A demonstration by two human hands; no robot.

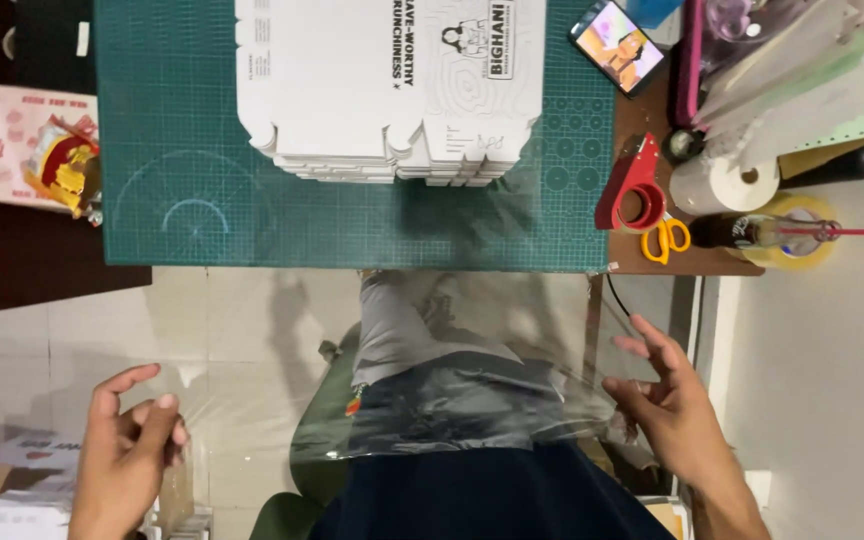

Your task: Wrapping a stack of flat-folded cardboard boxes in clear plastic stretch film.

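A person's left hand point(130, 455) and right hand point(667, 400) pinched opposite edges of a clear plastic sheet point(382, 370), stretched taut over the lap, near a green cutting mat point(182, 150) bearing a stack of flat white cartons point(352, 80).

A green cutting mat point(202, 150) is covering most of the brown tabletop point(632, 130), its near edge running along the table's near edge. A stack of flat white cardboard box blanks point(352, 90) is lying on the mat toward the far edge. A phone point(617, 47) is resting at the mat's far right corner, partly on bare wood. Along the right edge of the tabletop a red tape dispenser point(632, 185), yellow-handled scissors point(664, 238), a white paper roll point(724, 183) and a dark bottle point(752, 232) are sitting close together. At the left edge a pink packet point(22, 140) is lying beside the mat.
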